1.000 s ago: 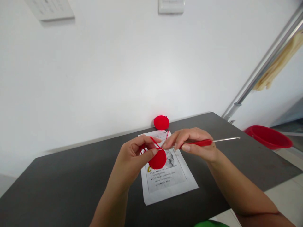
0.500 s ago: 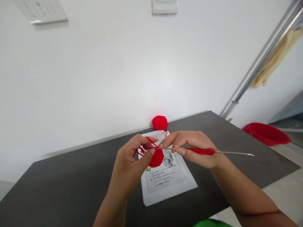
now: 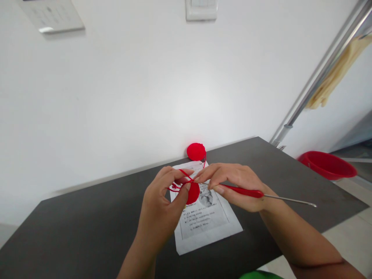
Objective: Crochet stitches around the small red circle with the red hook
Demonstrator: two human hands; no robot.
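Observation:
My left hand [image 3: 162,205] pinches a round red crocheted piece [image 3: 193,192] between thumb and fingers, with red yarn [image 3: 186,175] looped over its index finger. My right hand [image 3: 235,185] grips a crochet hook [image 3: 261,194] by its red handle; the front tip meets the piece and the bare metal end juts out to the right. The yarn runs back to a red yarn ball [image 3: 196,151] at the wall. Both hands hover above a printed sheet of paper [image 3: 205,221] on the dark table [image 3: 72,228].
A red basin [image 3: 327,164] sits on the floor to the right. A slanted metal pole [image 3: 319,73] with pale cloth hanging on it leans by the wall. A wall switch plate [image 3: 201,8] and a white wall panel [image 3: 50,15] are above.
The hook's rear metal end has swung downward and to the right as my right hand tilted. The crocheted piece has been drawn up closer to my left thumb.

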